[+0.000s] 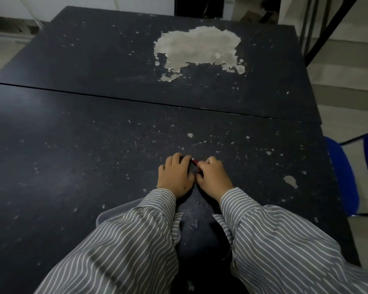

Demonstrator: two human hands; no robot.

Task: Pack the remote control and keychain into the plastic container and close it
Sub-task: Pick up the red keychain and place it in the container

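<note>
My left hand [175, 175] and my right hand [212, 179] rest side by side on the dark table [94, 145], fingers curled around a small dark object between them. It looks like the remote control [194, 167], with a red and white tip showing at its far end; most of it is hidden by my fingers. A corner of the clear plastic container [108, 214] pokes out from under my left striped sleeve, near the table's front. I see no keychain.
The black tabletop is flecked with chipped paint, with a large bare patch [198, 49] on the far table beyond a seam. A blue chair [344, 177] stands at the right edge. Metal legs rise at the far right.
</note>
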